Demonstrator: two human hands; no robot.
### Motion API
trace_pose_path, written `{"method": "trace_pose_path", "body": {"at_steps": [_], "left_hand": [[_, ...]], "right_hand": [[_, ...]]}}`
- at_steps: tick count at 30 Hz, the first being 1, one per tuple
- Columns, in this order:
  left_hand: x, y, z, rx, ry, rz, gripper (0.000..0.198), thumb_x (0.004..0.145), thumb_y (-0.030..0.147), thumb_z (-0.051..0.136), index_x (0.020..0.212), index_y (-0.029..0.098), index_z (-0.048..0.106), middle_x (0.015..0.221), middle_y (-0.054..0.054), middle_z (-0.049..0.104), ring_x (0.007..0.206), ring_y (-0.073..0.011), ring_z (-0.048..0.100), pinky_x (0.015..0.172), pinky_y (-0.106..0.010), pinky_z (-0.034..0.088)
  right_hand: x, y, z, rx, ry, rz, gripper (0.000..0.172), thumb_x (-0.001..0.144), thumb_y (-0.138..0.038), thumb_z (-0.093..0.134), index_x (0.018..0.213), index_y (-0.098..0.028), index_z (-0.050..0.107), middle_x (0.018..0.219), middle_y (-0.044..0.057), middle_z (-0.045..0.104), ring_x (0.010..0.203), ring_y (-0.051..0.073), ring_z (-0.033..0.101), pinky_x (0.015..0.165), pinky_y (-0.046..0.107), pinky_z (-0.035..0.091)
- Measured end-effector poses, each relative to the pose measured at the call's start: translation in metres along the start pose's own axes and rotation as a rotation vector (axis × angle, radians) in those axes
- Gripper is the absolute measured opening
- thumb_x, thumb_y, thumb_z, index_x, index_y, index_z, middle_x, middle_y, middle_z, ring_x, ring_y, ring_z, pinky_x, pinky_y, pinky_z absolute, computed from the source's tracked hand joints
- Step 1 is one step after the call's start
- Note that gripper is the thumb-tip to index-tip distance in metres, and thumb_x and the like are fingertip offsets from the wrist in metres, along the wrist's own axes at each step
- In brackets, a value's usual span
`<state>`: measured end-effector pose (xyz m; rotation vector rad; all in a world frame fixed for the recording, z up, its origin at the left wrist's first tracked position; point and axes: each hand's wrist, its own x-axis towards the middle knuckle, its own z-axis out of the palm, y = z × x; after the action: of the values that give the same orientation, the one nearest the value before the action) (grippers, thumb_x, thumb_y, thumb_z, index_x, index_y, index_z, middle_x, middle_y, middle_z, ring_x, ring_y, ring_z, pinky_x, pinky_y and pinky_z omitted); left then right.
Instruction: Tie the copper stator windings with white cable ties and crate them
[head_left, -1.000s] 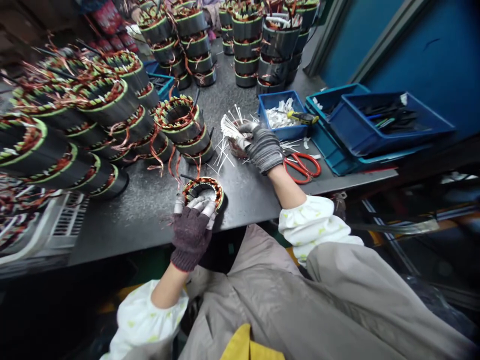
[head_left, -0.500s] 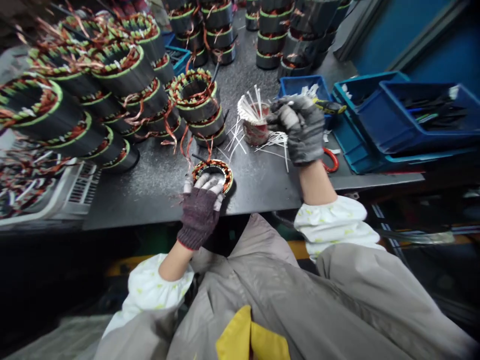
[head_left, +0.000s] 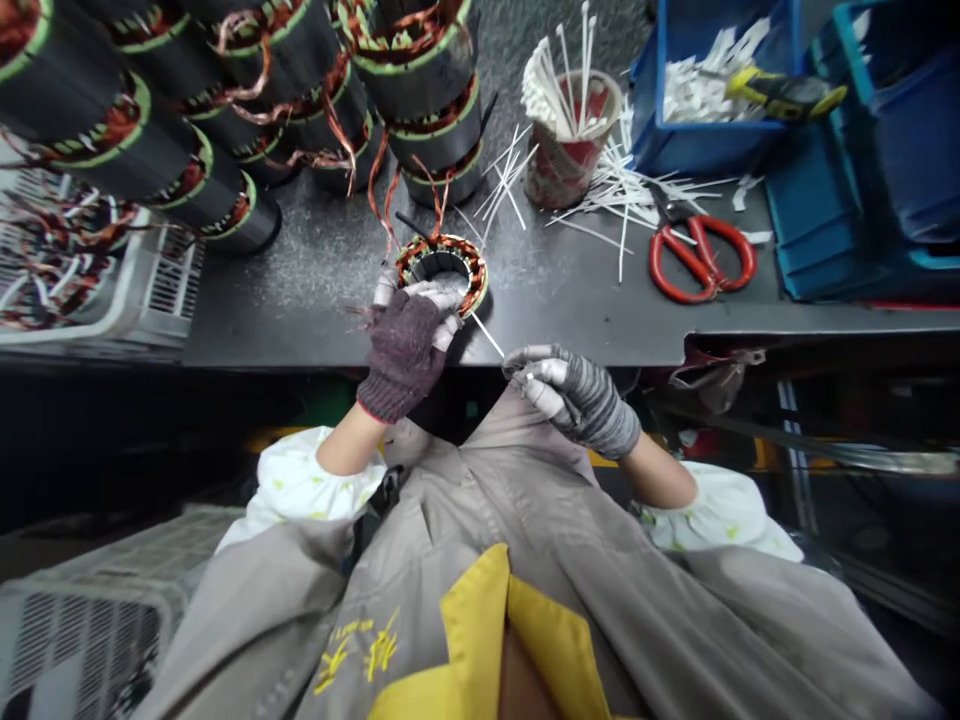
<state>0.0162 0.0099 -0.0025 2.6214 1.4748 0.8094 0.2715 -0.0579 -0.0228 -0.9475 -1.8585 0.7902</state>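
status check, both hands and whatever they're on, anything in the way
Left hand clamped on copper-wound stator near bench edge. Right hand pinching white cable tie, tip at stator rim. Beyond: loose cable ties, red-handled scissors.

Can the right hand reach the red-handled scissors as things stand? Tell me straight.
Probably yes. The right hand is just off the bench, and nothing stands between it and the red-handled scissors. But it's pinching a white cable tie, which it would likely drop first.
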Motion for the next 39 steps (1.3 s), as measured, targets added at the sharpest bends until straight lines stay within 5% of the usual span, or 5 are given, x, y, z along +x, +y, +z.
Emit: {"method": "trace_pose_path", "body": {"at_steps": [5,15,20,30,39], "left_hand": [[0.003,0.011,-0.010,0.001,-0.122,-0.076,0.031,0.110,0.035,0.044,0.125,0.023,0.066,0.129,-0.008,0.076,0.136,-0.0267,0.064,0.132,-0.058,0.032],[0.014,0.017,-0.018,0.088,-0.304,-0.107,0.028,0.108,0.032,0.050,0.125,0.023,0.069,0.128,-0.003,0.077,0.132,-0.0229,0.066,0.136,-0.051,0.028],[0.005,0.016,-0.010,0.029,-0.212,-0.105,0.029,0.109,0.033,0.047,0.130,0.027,0.066,0.139,-0.002,0.073,0.144,-0.0210,0.059,0.137,-0.055,0.025],[0.000,0.014,-0.001,-0.013,0.012,-0.054,0.028,0.108,0.035,0.047,0.119,0.025,0.070,0.124,-0.002,0.080,0.132,-0.0183,0.068,0.138,-0.048,0.026],[-0.003,0.013,0.002,-0.186,0.187,-0.285,0.043,0.100,0.040,0.066,0.141,0.026,0.063,0.143,-0.008,0.072,0.144,-0.0268,0.060,0.131,-0.047,0.040]], "right_hand": [[0.023,-0.004,-0.002,0.000,-0.076,0.038,0.023,0.106,-0.035,0.057,0.101,-0.028,0.078,0.118,0.006,0.080,0.106,0.024,0.078,0.097,0.043,0.065],[0.051,0.013,0.042,0.098,0.182,0.078,0.026,0.108,-0.047,0.059,0.104,-0.029,0.078,0.111,0.004,0.080,0.111,0.027,0.076,0.107,0.052,0.061],[0.048,0.024,0.047,0.114,0.200,0.086,0.031,0.107,-0.054,0.057,0.108,-0.029,0.076,0.111,0.005,0.078,0.114,0.028,0.075,0.109,0.056,0.059],[0.057,0.018,0.044,0.186,0.235,0.080,0.033,0.104,-0.058,0.060,0.101,-0.029,0.076,0.103,0.005,0.080,0.102,0.026,0.078,0.102,0.050,0.063],[0.065,0.013,0.047,0.451,0.231,0.217,0.035,0.097,-0.060,0.072,0.100,-0.026,0.080,0.096,0.003,0.083,0.086,0.020,0.079,0.084,0.035,0.066]]}}
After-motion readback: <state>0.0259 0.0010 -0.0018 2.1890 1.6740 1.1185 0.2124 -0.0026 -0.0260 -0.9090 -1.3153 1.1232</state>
